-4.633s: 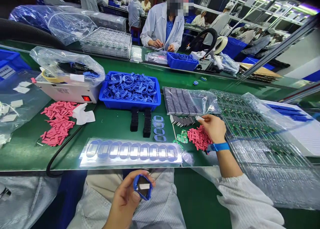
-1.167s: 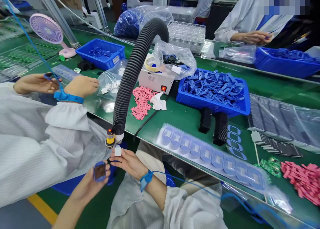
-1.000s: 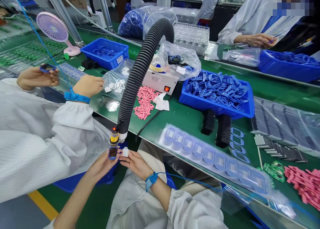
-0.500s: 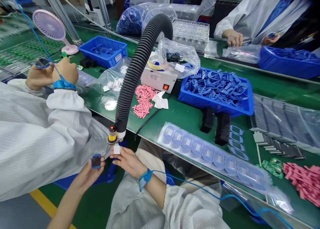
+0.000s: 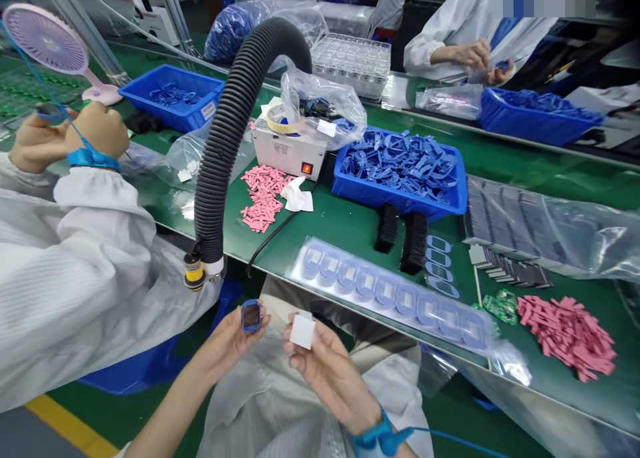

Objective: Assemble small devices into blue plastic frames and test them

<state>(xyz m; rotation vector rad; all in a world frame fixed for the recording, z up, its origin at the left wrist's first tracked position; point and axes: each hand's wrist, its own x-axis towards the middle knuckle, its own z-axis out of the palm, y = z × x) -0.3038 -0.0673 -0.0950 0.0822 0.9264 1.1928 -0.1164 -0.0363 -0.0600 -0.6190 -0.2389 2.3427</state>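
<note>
My left hand (image 5: 234,331) is closed on a small blue frame with a dark square screen (image 5: 251,316), screen side up. To its right, above my lap, my right hand (image 5: 330,361) pinches a flat white square piece (image 5: 303,331) with a small tab at its top edge. A gap separates the two pieces. A blue strap (image 5: 380,438) with a cord is round my right wrist. On the bench in front lies a clear sheet (image 5: 390,297) with a row of oval film pieces.
A black flexible hose (image 5: 213,158) with a yellow-black nozzle (image 5: 193,271) hangs over the bench edge. Behind are a blue bin (image 5: 400,201) of blue frames, a white box (image 5: 290,155) and pink strips (image 5: 263,198). A co-worker's sleeve (image 5: 100,211) is close on the left.
Both hands have moved right, away from the nozzle. The white square has left the spot beneath the nozzle, whose red light no longer shows. The camera view has shifted.
</note>
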